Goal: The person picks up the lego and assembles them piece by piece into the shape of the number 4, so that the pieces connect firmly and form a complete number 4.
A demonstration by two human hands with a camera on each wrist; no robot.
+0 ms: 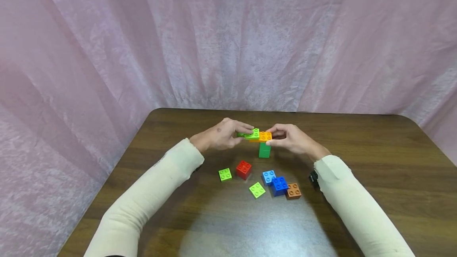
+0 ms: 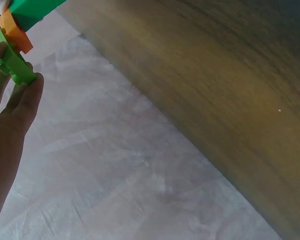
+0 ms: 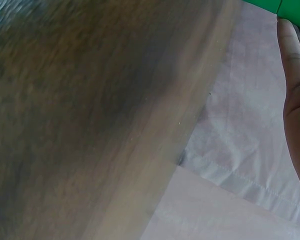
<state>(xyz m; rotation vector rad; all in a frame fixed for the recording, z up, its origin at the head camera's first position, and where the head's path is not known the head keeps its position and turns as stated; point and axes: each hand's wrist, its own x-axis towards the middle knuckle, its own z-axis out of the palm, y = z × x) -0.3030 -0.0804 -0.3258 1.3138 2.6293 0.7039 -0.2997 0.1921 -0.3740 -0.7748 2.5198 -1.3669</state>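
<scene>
The left hand has thumb and fingers clamped on the long light-green brick, which overlaps the left part of the orange brick, above the green stack toward the far side of the tabletop. The right hand pinches the orange brick's right end, with a fingertip against the green stack. Nearer lie a red brick, two small lime bricks, and light-blue, dark-blue and brown bricks close together.
</scene>
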